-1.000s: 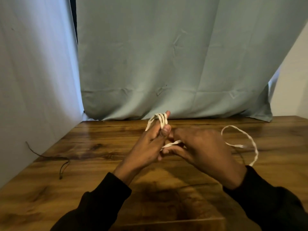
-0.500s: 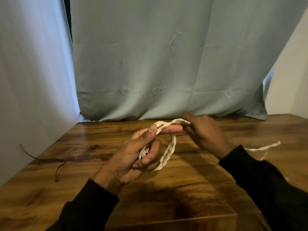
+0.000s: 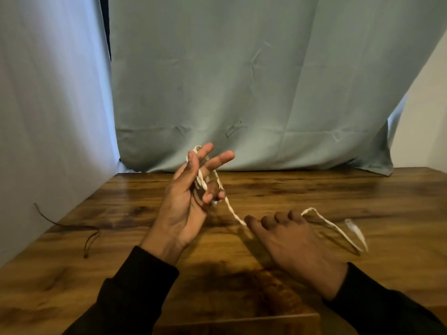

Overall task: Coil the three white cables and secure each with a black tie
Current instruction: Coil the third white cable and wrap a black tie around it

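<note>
Since the frame half a sec ago, the right hand [image 3: 294, 240] has dropped from the far edge, where it pinched the cable near the left fingertips, down to the table [image 3: 362, 189] w/ palm facing down; the left hand [image 3: 186, 199] has lifted and opened its upper fingers, and the round loop that hung below it has drawn in tight along the hand. Biggest item: pale blue-green curtain [image 3: 242, 81] filling the back, w/ a lighter sheet [image 3: 48, 105] on the left side. Wooden table runs below, dark grain, glossy. Black sleeves [image 3: 135, 293] cover both forearms. Left hand is raised, palm toward the camera, index and middle fingers straight, lower fingers and thumb curled, gripping several wraps of the white cable [image 3: 232, 211] against the palm. From there the cable runs down and right to the right hand's fingertips, which touch or lie over it; fingers look fairly straight and spread, but whether they pinch it I can't tell. Cable comes out past the little finger, loops on the table at right, blurred end near the loop. Thin black tie [image 3: 89, 238] lies on the table at far left, well apart from both hands.
</note>
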